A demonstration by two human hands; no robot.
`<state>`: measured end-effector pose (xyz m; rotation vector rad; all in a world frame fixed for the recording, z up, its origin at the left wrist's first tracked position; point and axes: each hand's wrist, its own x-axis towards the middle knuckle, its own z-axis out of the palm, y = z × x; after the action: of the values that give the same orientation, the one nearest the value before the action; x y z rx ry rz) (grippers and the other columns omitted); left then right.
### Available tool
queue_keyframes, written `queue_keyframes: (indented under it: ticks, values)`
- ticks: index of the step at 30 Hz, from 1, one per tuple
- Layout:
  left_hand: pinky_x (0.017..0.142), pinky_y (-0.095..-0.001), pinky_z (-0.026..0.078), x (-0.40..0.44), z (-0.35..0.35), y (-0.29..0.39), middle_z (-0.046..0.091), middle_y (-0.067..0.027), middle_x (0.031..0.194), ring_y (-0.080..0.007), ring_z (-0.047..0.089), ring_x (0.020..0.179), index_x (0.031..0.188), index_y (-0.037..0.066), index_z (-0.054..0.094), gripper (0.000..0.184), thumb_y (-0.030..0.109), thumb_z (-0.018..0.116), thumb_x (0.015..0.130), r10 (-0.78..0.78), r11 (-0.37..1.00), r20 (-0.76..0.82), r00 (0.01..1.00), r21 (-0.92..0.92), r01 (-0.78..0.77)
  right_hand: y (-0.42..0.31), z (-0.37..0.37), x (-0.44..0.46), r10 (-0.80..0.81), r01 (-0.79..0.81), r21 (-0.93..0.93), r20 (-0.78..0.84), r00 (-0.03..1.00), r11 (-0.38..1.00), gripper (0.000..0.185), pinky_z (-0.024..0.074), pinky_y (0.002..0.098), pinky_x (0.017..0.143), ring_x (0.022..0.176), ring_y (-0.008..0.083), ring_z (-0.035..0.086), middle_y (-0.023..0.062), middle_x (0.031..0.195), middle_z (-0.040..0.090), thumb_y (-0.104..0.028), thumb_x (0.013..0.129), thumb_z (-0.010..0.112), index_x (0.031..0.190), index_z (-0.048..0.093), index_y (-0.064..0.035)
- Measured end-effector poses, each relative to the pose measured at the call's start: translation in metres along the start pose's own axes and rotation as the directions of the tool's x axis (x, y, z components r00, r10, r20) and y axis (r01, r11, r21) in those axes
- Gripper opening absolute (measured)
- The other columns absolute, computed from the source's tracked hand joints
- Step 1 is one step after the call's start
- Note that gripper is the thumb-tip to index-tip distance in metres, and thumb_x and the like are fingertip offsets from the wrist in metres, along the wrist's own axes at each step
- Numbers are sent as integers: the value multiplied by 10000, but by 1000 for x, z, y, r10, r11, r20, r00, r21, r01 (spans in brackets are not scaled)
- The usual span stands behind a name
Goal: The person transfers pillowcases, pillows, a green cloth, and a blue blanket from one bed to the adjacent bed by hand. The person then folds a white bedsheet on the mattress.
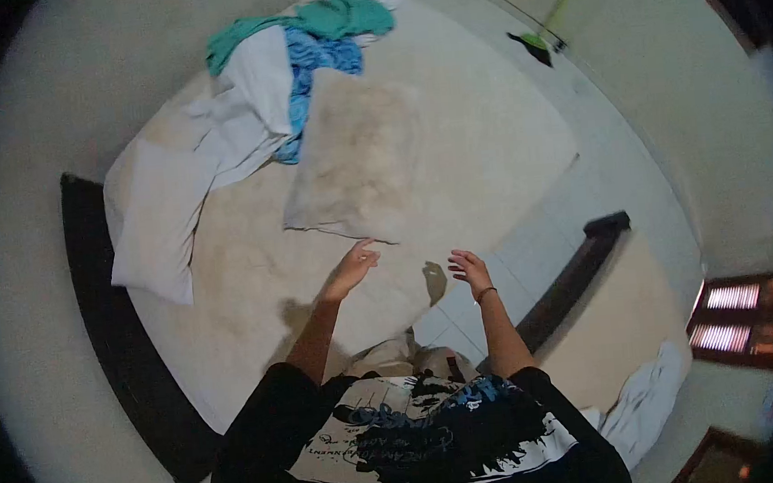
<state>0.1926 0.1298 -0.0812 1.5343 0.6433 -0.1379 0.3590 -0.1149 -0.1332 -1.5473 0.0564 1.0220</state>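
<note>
A stained, off-white pillow [357, 153] lies flat on the bare mattress [495, 115] in front of me. Close to the pillow's near edge is my left hand [353, 269], its fingers apart and partly bent, with nothing seen in it. Whether a fingertip touches the pillow, I cannot tell. My right hand [471, 272] hangs over the mattress's near right edge, fingers spread and holding nothing, with a dark band on the wrist. Both hands cast shadows on the mattress.
A white pillow [162, 214], a white sheet [254, 116], a blue patterned cloth [326, 54] and a green cloth [346, 15] lie along the left and far side. Dark headboards [131, 343] edge the mattress. A green broom [534, 44] rests beyond the tiled floor [490, 292].
</note>
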Motion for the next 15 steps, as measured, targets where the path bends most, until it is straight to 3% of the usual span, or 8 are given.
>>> queue_keyframes:
  ticks: [6, 11, 12, 14, 15]
  values:
    - [732, -287, 422, 31, -57, -10, 556, -104, 965, -166, 558, 821, 1241, 69, 325, 538, 288, 543, 800, -91, 984, -259, 961, -175, 46, -56, 76, 60, 28, 5, -174, 186, 982, 985, 338, 440, 326, 754, 883, 194, 557, 91, 1001, 564, -233, 808, 520, 1092, 489, -53]
    - [760, -363, 424, 68, -67, -33, 506, -103, 1083, -204, 536, 889, 1280, 155, 260, 603, 333, 551, 784, -246, 897, -409, 879, -440, 45, -72, 100, 93, 101, -50, -219, 227, 969, 974, 384, 437, 339, 769, 901, 202, 546, 104, 1028, 547, -237, 805, 528, 1121, 448, -34]
    - [760, -363, 424, 74, -67, -41, 506, -103, 1083, -204, 536, 889, 1280, 155, 260, 603, 333, 551, 784, -259, 891, -412, 874, -451, 52, -70, 101, 103, 122, -68, -229, 229, 966, 971, 417, 437, 342, 774, 913, 207, 538, 109, 1049, 529, -249, 800, 539, 1136, 428, -28]
    - [780, -439, 414, 91, -67, -55, 431, -102, 1186, -247, 466, 1023, 1289, 175, 244, 613, 365, 538, 786, -366, 718, -326, 872, -695, 42, -69, 103, 129, 143, -84, -243, 239, 960, 966, 451, 436, 345, 778, 925, 213, 530, 114, 1069, 512, -260, 795, 549, 1151, 407, -22]
    - [780, -439, 414, 99, -65, -60, 431, -102, 1186, -247, 466, 1023, 1289, 175, 244, 613, 365, 538, 786, -370, 715, -332, 868, -698, 38, -70, 103, 143, 163, -94, -285, 229, 960, 954, 483, 435, 350, 781, 948, 218, 515, 119, 1086, 492, -272, 791, 557, 1168, 386, -22]
